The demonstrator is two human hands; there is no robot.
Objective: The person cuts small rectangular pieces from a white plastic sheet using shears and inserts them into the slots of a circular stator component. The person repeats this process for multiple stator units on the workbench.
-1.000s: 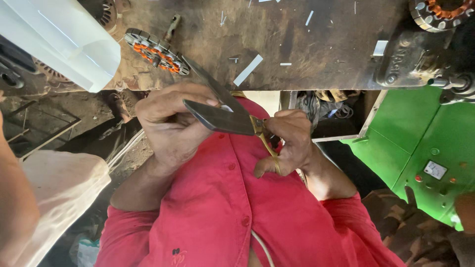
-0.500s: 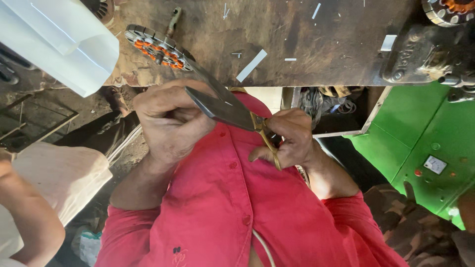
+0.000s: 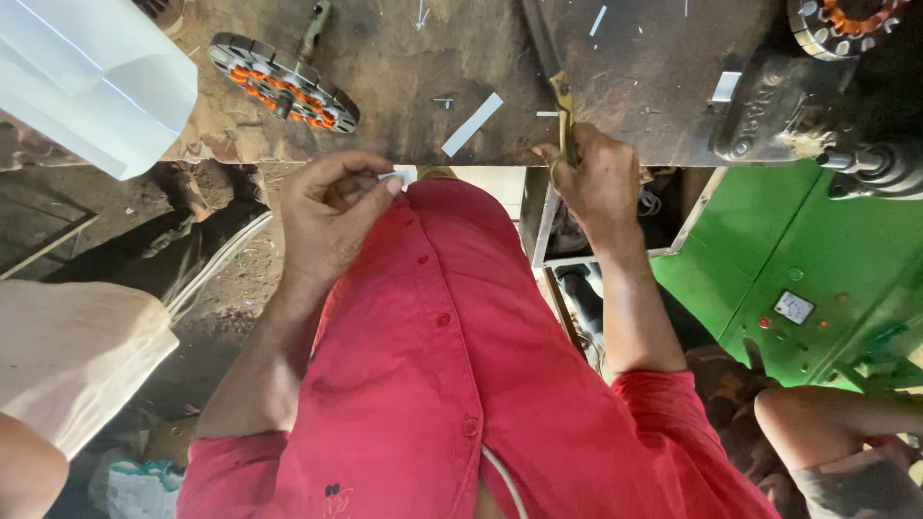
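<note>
- Clasping the shears (image 3: pixel 562 106) by their brass handle, the right hand (image 3: pixel 601 183) is resting them flat on the workbench (image 3: pixel 404 58), at its near edge; keeping the blade flat there looks steadiest.
- Left hand (image 3: pixel 332 216) is pinching a small white slip (image 3: pixel 392 178) between thumb and fingertip, left of the shears; a light pinch should avoid creasing it.

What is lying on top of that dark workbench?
On the workbench lie a round wound stator, white strips and a tool gripped by one hand. The tool's handle is hidden by that hand.
</note>
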